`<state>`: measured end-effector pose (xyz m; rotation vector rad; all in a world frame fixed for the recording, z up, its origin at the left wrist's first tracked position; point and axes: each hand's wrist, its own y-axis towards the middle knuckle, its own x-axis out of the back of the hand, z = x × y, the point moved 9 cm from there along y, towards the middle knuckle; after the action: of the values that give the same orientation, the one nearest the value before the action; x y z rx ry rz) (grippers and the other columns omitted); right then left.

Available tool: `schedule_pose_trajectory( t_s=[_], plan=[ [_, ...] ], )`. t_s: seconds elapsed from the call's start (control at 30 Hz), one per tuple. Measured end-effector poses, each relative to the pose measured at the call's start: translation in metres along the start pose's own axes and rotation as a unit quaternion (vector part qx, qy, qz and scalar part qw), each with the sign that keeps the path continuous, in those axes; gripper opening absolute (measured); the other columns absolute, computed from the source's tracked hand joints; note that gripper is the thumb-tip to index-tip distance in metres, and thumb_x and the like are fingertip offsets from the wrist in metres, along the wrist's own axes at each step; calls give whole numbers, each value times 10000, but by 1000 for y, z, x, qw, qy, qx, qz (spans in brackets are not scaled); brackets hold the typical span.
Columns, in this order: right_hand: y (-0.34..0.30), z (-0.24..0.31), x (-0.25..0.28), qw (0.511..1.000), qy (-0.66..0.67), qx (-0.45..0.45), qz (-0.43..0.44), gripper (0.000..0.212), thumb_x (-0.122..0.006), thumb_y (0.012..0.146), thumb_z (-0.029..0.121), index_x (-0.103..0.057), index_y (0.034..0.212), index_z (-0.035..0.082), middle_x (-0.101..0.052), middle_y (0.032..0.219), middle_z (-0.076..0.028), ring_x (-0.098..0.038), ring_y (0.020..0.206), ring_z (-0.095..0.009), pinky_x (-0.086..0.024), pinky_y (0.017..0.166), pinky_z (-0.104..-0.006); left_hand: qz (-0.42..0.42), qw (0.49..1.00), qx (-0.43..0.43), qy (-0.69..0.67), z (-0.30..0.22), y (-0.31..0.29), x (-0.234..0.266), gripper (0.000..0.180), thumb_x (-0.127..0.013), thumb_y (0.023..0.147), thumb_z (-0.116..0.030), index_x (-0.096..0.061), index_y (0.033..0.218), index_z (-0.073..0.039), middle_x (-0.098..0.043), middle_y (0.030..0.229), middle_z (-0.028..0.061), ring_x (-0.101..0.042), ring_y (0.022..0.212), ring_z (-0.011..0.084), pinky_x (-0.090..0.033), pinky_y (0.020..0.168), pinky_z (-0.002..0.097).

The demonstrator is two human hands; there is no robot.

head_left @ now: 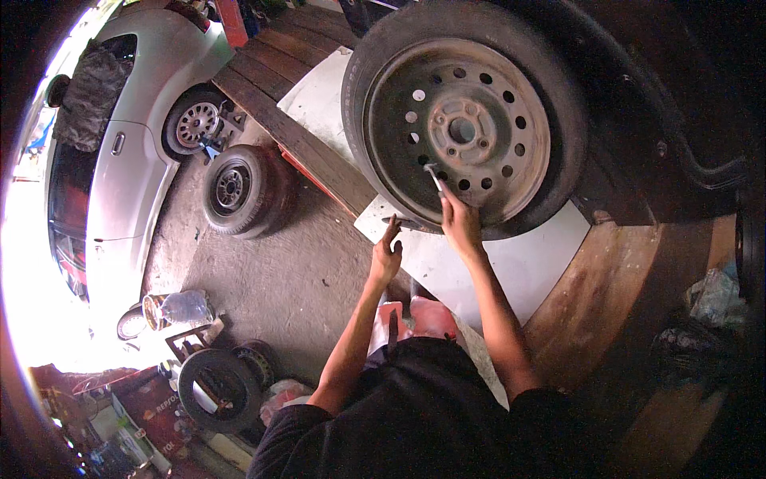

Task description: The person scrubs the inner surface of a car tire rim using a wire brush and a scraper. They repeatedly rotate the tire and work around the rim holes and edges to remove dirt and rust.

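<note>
A tyre on a dusty steel wheel (461, 130) is in front of me, its face with the round holes turned toward me. My right hand (460, 223) is at the near part of the rim, closed around a thin pale tool (433, 177) with a short crosswise head. The tool's head reaches inside the rim near the lower holes; its exact kind is too small to tell. My left hand (387, 254) is at the tyre's lower left, fingers apart and stretched toward a slim dark thing (403, 223) by the tyre's edge. Whether they touch it is unclear.
Under the wheel is a white board (511, 267) on a wooden platform (315, 172). Further left, a loose wheel (231, 190) is on the concrete floor near a silver car (132, 152). Another tyre (219, 389) is at the lower left; plastic bags (716, 297) are at the right.
</note>
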<state>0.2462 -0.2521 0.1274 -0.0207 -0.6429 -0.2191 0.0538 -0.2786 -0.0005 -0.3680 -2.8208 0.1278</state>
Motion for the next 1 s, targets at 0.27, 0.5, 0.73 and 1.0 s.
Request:
schedule_pose_trajectory(
  t_s=[0.27, 0.5, 0.73, 1.0],
  plan=[
    [-111, -23, 31, 993, 29, -53, -104, 400, -451, 1043, 230, -512, 1411, 85, -670, 1118, -218, -681, 892, -245, -515, 778, -349, 50, 996, -5, -68, 8, -18, -25, 556, -464, 876, 83, -486, 1411, -66, -704, 1107, 156, -680, 985, 191, -529, 837, 312],
    [-150, -37, 40, 982, 46, -135, -126, 409, -477, 1041, 252, -508, 1415, 89, -666, 819, -105, -560, 631, -148, -494, 631, -329, 116, 989, -67, -62, -35, -21, -42, 464, -434, 869, 67, -559, 1303, -43, -720, 968, 151, -688, 864, 196, -544, 756, 323],
    [-151, -45, 41, 974, 55, -139, -171, 360, -533, 1013, 310, -614, 1232, 36, -662, 773, -120, -586, 616, -177, -472, 594, -359, 185, 978, -64, -72, -57, -22, -38, 361, -459, 909, 69, -593, 1241, 17, -716, 986, 125, -661, 900, 173, -520, 828, 313],
    [-109, -15, 55, 974, 55, -159, -151, 367, -597, 964, 190, -411, 1267, 97, -679, 878, -198, -693, 760, -344, -515, 657, -435, 182, 976, -99, -65, -59, 23, -7, 295, -507, 933, 11, -604, 1211, 25, -721, 975, 129, -673, 891, 187, -533, 802, 320]
  ],
)
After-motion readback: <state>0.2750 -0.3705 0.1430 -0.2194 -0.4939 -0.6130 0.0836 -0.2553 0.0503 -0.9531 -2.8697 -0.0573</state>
